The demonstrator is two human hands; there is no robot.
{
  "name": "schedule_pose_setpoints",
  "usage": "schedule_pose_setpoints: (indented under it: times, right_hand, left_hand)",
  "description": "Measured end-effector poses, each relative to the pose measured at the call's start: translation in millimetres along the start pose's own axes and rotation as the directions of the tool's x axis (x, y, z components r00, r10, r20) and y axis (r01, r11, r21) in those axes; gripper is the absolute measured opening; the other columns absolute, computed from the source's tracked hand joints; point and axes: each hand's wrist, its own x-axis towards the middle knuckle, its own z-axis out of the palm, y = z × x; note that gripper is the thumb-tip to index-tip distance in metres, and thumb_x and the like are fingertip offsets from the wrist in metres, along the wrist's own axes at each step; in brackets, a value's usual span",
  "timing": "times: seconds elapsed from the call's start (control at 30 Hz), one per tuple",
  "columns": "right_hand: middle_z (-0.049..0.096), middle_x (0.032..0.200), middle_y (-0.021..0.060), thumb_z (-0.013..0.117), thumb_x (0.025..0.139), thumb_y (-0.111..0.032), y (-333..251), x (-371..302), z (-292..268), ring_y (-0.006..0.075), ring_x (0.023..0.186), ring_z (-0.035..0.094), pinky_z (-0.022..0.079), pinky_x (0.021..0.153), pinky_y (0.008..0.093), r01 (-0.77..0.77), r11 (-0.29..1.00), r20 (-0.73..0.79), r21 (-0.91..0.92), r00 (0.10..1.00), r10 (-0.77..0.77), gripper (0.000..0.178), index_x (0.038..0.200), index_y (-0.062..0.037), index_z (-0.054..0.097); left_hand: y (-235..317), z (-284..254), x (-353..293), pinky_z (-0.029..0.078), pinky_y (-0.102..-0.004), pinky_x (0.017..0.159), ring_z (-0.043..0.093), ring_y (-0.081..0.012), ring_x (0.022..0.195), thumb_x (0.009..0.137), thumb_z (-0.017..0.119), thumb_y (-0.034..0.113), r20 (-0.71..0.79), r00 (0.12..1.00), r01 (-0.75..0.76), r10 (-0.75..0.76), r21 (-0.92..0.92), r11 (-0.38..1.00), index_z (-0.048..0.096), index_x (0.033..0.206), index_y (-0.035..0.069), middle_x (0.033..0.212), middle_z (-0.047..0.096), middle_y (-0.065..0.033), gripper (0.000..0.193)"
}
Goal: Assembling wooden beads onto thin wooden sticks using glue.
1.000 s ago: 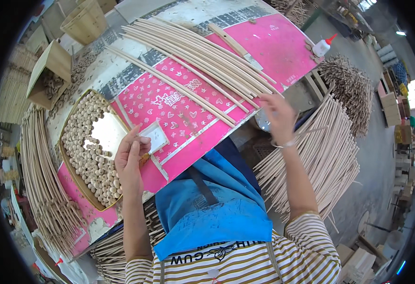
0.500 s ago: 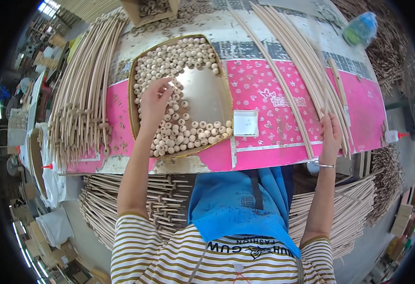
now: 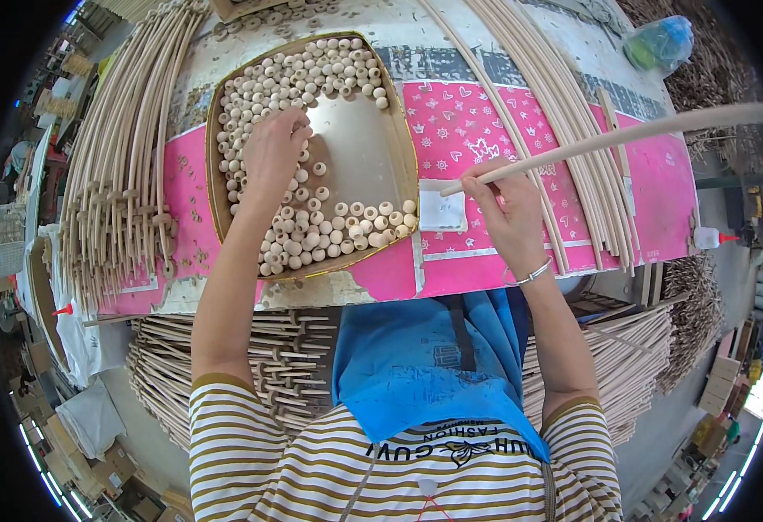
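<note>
My right hand (image 3: pixel 514 217) is closed around a long pale wooden stick (image 3: pixel 625 142), held near one end. That end sits just above a small white square dish or pad (image 3: pixel 442 219) on the table. From there the stick slants up and out to the right. My left hand (image 3: pixel 275 143) is over the gold-rimmed tray (image 3: pixel 360 178), its fingers pinched together among round wooden beads (image 3: pixel 299 248) with holes. What the fingertips hold, if anything, is hidden.
Loose sticks (image 3: pixel 564 130) lie to the right on the pink-printed table cover (image 3: pixel 473 235). At the left are stacked sticks with discs and beads on them (image 3: pixel 120 191). A plastic bag (image 3: pixel 658 45) and a red-tipped white bottle (image 3: pixel 709 237) are at the right edge. More sticks (image 3: pixel 612 370) lie below the table.
My right hand has lifted a stick from the right-hand pile and moved left with it to the white square. My left hand stays over the beads, its fingers drawn closer together.
</note>
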Motion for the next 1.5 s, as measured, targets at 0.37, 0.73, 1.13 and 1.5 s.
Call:
schedule_pose_setpoints:
  times: [0.37,0.73,1.13,1.5]
  right_hand:
    - [0.064,0.080,0.0095,0.066,0.094,-0.011,3.2,-7.2,13.3,0.0205,0.068,0.063,0.047,0.060,0.0337,0.001,0.998,0.118,-0.069,0.993,0.007,0.010,0.094,-0.0006,0.067]
    - [0.068,0.085,0.0057,0.062,0.101,-0.017,21.0,-4.9,-26.9,0.0108,0.076,0.065,0.054,0.069,0.0244,-0.218,0.887,-0.058,0.408,0.963,0.263,0.020,0.104,0.0013,0.067]
    - [0.069,0.086,0.0071,0.059,0.103,-0.020,-15.4,-3.5,-40.9,0.0129,0.078,0.066,0.055,0.073,0.0266,-0.071,0.837,-0.152,0.542,0.972,0.181,0.021,0.105,-0.0002,0.066]
    - [0.068,0.090,0.0072,0.058,0.103,-0.019,-3.0,-16.2,-35.2,0.0138,0.082,0.066,0.054,0.076,0.0280,-0.043,0.821,-0.131,0.570,0.981,0.142,0.020,0.105,-0.0006,0.066]
  left_hand:
    - [81.5,-13.2,-68.2,0.051,-0.0253,0.089,0.064,-0.0100,0.098,0.100,0.061,0.013,0.307,0.951,0.303,-0.047,-0.884,0.357,0.066,0.124,0.002,0.110,0.068,-0.0024,0.028]
    - [111.6,0.4,-76.3,0.050,-0.0224,0.084,0.061,-0.0061,0.092,0.097,0.064,0.010,0.373,0.927,0.342,0.037,-0.882,0.324,0.065,0.124,0.001,0.101,0.069,-0.0008,0.028]
    - [146.7,12.3,-71.9,0.052,-0.0240,0.085,0.064,-0.0083,0.094,0.098,0.064,0.010,0.401,0.910,0.350,0.106,-0.880,0.321,0.064,0.120,-0.003,0.101,0.070,-0.0043,0.026]
    - [155.1,1.4,-78.2,0.053,-0.0247,0.087,0.066,-0.0103,0.096,0.099,0.063,0.013,0.547,0.831,0.544,0.096,-0.837,0.060,0.064,0.120,0.000,0.103,0.070,-0.0054,0.025]
